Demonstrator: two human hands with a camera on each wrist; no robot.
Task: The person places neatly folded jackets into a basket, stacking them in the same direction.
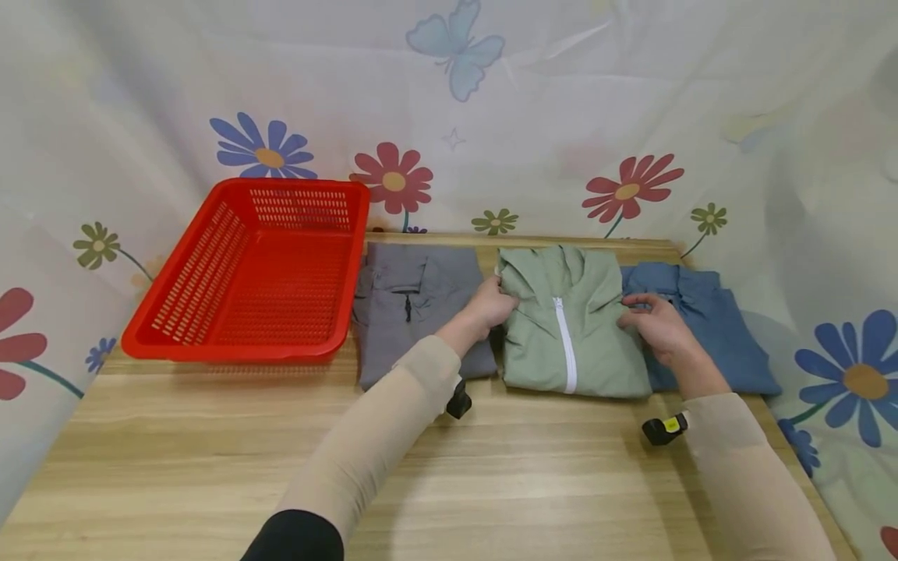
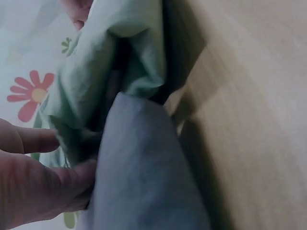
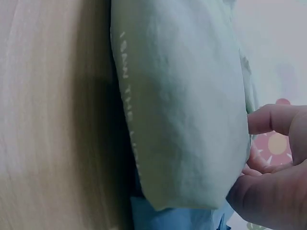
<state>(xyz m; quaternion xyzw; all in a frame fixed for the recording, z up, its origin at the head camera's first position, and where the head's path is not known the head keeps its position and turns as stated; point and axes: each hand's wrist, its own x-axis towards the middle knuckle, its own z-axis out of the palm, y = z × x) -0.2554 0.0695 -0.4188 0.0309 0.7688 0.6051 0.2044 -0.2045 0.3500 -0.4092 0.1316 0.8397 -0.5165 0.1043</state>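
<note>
A folded light green zip jacket (image 1: 533,335) with a white zipper lies between two other folded garments. My left hand (image 1: 493,304) holds its left edge; in the left wrist view the thumb and fingers (image 2: 41,140) pinch the fabric beside the grey garment. On the opposite side, my right hand (image 1: 655,323) grips the right edge, its thumb (image 3: 259,196) at the corner in the right wrist view. A folded grey garment (image 1: 428,335) with a dark zipper pull is left of the jacket. To the right lies a folded blue garment (image 1: 722,335), partly covered by the jacket's edge.
A red plastic basket (image 1: 242,352) with slotted walls stands at the back left, bare inside. Everything rests on a light wooden table (image 1: 533,475). A flower-printed cloth (image 1: 533,117) hangs behind and around it.
</note>
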